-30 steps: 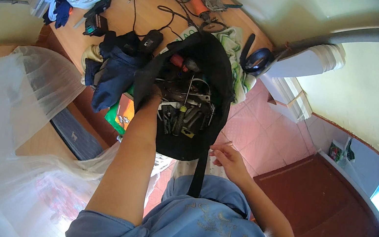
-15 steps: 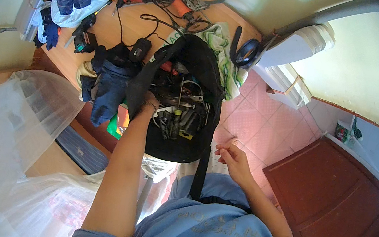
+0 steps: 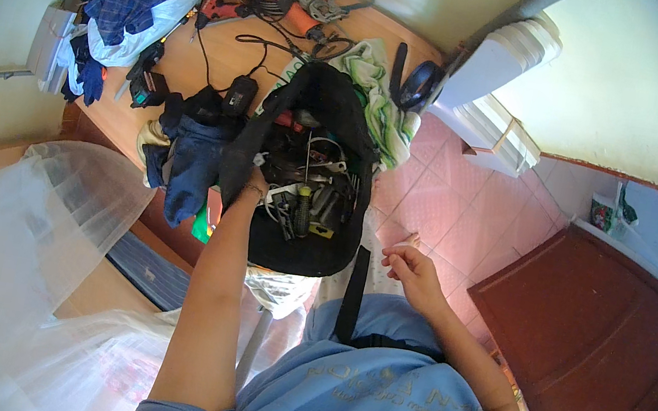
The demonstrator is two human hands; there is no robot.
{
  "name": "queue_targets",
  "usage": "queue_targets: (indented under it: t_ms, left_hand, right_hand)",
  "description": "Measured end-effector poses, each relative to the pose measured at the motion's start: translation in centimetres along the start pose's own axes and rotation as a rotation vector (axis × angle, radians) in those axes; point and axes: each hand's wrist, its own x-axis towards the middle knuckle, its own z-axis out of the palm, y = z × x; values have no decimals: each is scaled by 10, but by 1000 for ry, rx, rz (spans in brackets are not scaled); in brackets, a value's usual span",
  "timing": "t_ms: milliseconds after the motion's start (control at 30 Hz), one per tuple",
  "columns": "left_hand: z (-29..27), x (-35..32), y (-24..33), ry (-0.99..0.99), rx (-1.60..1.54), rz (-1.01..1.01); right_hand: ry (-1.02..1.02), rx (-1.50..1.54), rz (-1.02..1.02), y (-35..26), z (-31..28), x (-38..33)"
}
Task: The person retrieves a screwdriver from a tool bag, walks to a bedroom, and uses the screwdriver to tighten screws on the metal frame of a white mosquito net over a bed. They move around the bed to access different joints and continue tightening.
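A black tool bag (image 3: 298, 263) gapes open at the table's near edge, packed with hand tools. Among them are a screwdriver (image 3: 303, 210) with a yellow-green and dark handle and a white looped strip (image 3: 327, 164). My left hand (image 3: 254, 182) reaches in at the bag's left side; the wall and shadow hide its fingers, so any grip is unseen. Right of the bag, my right hand (image 3: 414, 277) hangs in the air with its fingers loosely curled in and nothing visible in them. A black strap (image 3: 351, 295) runs down from the bag's right side.
On the wooden table (image 3: 197, 60) lie a red drill (image 3: 220, 9), an orange-bodied power tool (image 3: 302, 21), a black charger (image 3: 240, 95), dark clothing (image 3: 194, 158) and a green-white towel (image 3: 396, 134). A brown wooden panel (image 3: 584, 332) stands at right; sheer white netting (image 3: 64, 250) drapes at left.
The view has shifted slightly. My left hand stays inside the bag's left side, and my right hand keeps nearly the same curled pose beside the bag.
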Motion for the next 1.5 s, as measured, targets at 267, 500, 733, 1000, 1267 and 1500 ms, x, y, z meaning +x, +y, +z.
queue_targets:
  t_ms: [267,500,733,1000,1267,1500]
  left_hand:
    - [-52,-2,-4,61,-842,-265]
    - [-80,-83,19,-238,-1763,-222]
    - [-38,-269,129,-165,-2012,879]
    - [-19,-350,232,-126,-1585,1089]
    - [12,-428,356,-259,-1629,1063]
    - [46,-497,485,-369,-1383,1163]
  right_hand:
    - [46,17,-4,13,-4,-6]
    - [42,37,12,11,-8,-9]
    - [-115,340,8,-26,-13,-29]
    - [18,534,-208,-23,-65,-70]
    - [-270,724,-202,36,-218,-160]
    - [-341,1113,-186,83,-331,-221]
